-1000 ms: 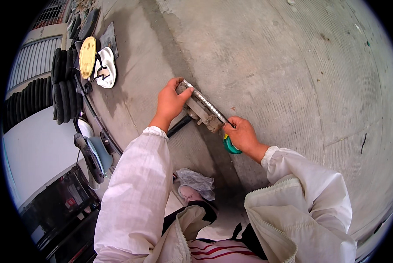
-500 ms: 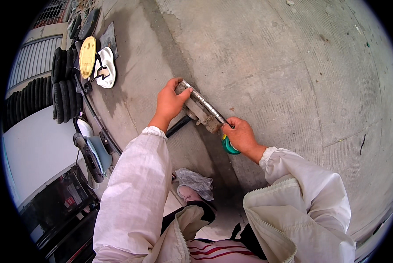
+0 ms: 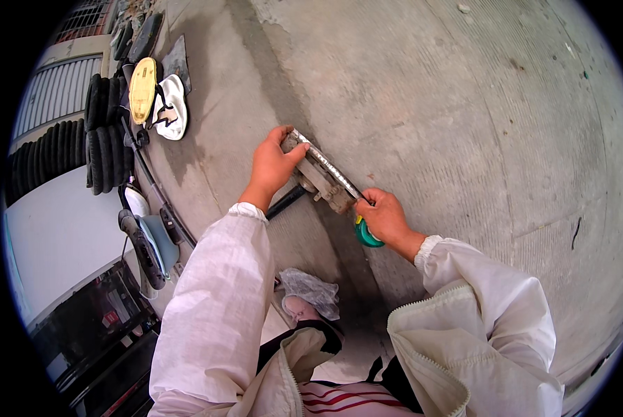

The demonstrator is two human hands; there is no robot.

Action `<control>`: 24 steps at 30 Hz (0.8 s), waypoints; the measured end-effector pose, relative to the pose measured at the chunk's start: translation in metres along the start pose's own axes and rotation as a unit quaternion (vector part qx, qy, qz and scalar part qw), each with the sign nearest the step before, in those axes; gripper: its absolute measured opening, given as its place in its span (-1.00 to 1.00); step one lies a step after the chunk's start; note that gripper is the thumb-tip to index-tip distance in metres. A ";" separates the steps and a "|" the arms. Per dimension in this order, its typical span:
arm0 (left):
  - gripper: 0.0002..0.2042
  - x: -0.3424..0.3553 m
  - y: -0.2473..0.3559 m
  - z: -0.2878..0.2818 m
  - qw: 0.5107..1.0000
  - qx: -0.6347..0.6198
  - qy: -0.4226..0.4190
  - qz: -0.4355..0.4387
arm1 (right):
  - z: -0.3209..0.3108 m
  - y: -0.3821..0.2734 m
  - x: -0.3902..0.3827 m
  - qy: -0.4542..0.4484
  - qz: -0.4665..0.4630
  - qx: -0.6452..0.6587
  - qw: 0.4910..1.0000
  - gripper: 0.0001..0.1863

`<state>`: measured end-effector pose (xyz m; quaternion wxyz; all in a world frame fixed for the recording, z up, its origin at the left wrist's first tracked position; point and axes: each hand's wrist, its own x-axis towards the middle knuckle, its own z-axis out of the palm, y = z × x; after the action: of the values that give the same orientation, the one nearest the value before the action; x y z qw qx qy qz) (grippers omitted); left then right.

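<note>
My left hand is closed over the upper end of a dirty, grey-brown metal block, its thumb lying across the top. A narrow, worn silvery strip runs along the block's upper edge, from the left thumb down to my right hand. That hand is closed in a pinch at the strip's lower end. Below its fingers shows part of a round green tape measure with a bit of yellow; the rest is hidden by the hand. A black bar meets the block's underside.
Ribbed concrete spreads ahead and right. To the left stand stacks of black tyres, a yellow oval pad, a white strapped piece and a long dark pole. A clear plastic bag lies near my foot.
The whole scene has shifted very slightly to the right in view. Both hands keep the same hold on the block and tape measure.
</note>
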<state>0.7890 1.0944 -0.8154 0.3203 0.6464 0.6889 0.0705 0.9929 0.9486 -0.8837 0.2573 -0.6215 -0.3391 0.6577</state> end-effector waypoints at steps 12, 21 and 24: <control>-0.46 0.003 -0.002 -0.001 1.000 0.000 -0.008 -0.005 | -0.015 -0.009 0.005 -0.107 0.070 0.157 0.979 -0.87; -0.44 0.004 0.002 -0.002 0.999 0.032 -0.006 -0.026 | -0.013 -0.008 0.003 -0.084 0.075 0.161 0.980 -0.86; -0.45 0.005 0.003 -0.001 0.998 0.051 -0.001 -0.036 | -0.012 -0.008 0.003 -0.082 0.073 0.166 0.980 -0.85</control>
<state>0.7913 1.0995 -0.8143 0.2894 0.6371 0.7140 0.0232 1.0037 0.9578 -0.8797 0.2794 -0.5372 -0.1995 0.7704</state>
